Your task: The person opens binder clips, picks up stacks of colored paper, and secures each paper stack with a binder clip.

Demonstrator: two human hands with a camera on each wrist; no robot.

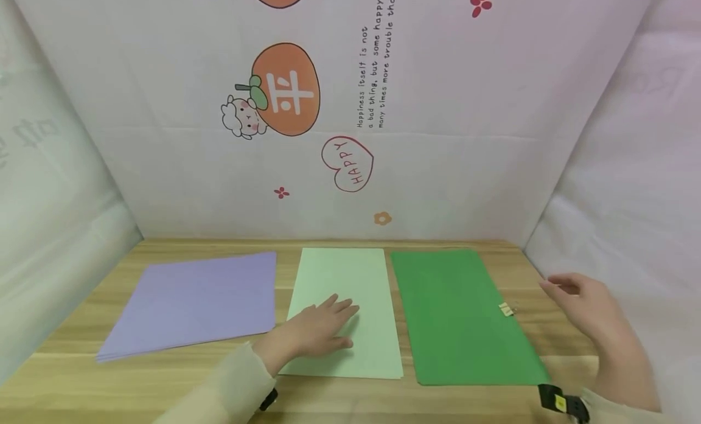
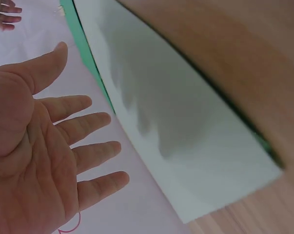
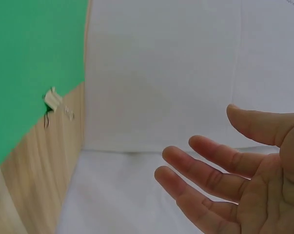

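Note:
My left hand (image 1: pixel 320 330) hovers palm down over a stack of pale green paper (image 1: pixel 350 278), fingers spread and holding nothing; its shadow falls on the top sheet in the left wrist view. To the right lies a dark green folder or sheet (image 1: pixel 457 314), with a small cream binder clip (image 1: pixel 506 309) on its right edge. My right hand (image 1: pixel 588 305) is raised beyond that edge, fingers loosely bent and nothing in them. The right wrist view shows the clip's wire handles (image 3: pixel 68 113) sticking out past the green edge.
A stack of purple paper (image 1: pixel 202 302) lies at the left of the wooden table (image 1: pixel 339 406). White printed cloth (image 1: pixel 438 168) hangs behind the table and along both sides. A dark band (image 1: pixel 561 403) sits on the right wrist.

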